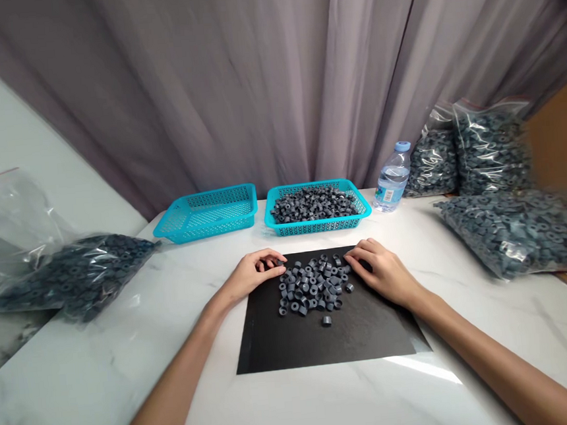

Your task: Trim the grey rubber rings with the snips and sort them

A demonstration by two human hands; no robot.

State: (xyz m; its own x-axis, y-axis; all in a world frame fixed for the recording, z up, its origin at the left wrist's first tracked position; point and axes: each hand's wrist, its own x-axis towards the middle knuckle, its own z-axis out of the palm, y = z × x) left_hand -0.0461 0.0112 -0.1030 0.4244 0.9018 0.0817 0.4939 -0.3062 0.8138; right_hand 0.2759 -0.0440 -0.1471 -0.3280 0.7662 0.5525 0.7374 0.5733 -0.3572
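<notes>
Grey rings (305,281) heaped on black mat (325,348); left hand (259,271) and right hand (385,271) flank them, presumably containing scatter. Each grip loosely curled at rings' edge (pinching anything? cannot tell).

Even light glints off the table (280,404) and plastic bags (523,231); outer edges stretch and blur.

Small dark-grey hollow parts (312,288) heaped loosely on black sheet (295,345), facing various ways; single part (327,322) apart
</notes>
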